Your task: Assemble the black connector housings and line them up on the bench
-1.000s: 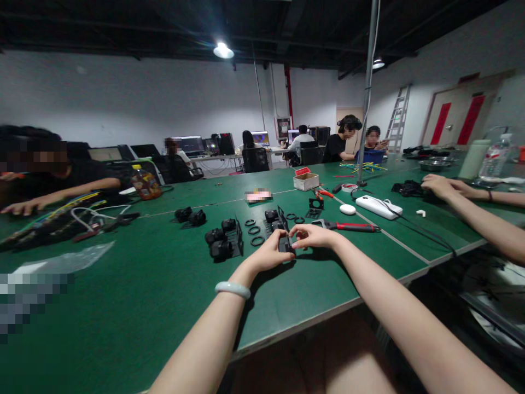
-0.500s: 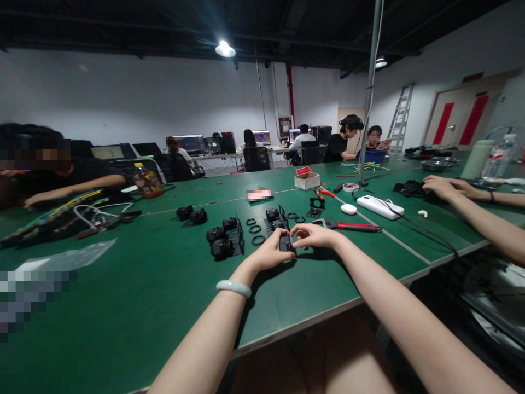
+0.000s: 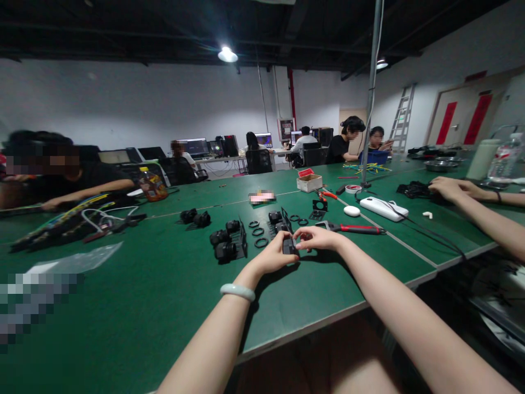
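Our left hand [image 3: 275,256] half closed, thumb and fingers gripping black part [image 3: 289,245] just above green table [image 3: 164,306]. Our right hand [image 3: 315,239] curled, fingertips at part's right side; firm hold or mere touch, can't tell. Black rings [image 3: 261,242] left of part, wrench [image 3: 361,229] lying right, beyond right hand.

- Drink bottle [image 3: 152,185], yellow cap, amber contents; far left of table [image 3: 164,306].
- Cable bundle [image 3: 68,219], yellow and blue, nearer than the bottle. Clear plastic bag [image 3: 92,259] lying flat nearby.
- White rectangular device [image 3: 379,208], dark cable across it; white round object [image 3: 351,211] near.
- Pale green bottle [image 3: 484,158] beside clear bottle [image 3: 505,160].
- Metal pole [image 3: 372,98], upright; blue bin [image 3: 374,157] behind.
- Background: ladder [image 3: 402,120] leaning, door [image 3: 463,123] with red strips, lit lamp [image 3: 227,54].
- Person in black [image 3: 94,178], left, forearm on table.
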Motion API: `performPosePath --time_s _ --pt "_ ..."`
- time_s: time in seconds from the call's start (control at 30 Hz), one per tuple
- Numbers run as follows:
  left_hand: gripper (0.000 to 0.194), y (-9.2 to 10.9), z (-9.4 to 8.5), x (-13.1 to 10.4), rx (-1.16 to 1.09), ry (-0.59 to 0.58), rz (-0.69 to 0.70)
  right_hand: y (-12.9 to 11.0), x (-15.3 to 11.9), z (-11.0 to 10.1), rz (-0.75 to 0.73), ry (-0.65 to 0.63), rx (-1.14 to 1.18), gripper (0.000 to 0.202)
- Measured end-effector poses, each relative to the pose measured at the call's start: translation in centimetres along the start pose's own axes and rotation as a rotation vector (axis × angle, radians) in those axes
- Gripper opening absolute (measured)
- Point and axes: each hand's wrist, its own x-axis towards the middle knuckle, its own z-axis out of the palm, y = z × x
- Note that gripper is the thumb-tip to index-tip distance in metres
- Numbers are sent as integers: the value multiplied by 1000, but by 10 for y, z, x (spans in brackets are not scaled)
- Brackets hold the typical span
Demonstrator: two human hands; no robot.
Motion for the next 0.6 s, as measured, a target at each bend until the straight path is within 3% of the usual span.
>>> performPosePath --time_s 0.6 --pt "49 5 -1 -2 -9 1 -24 -2 0 0 19 -11 -43 42"
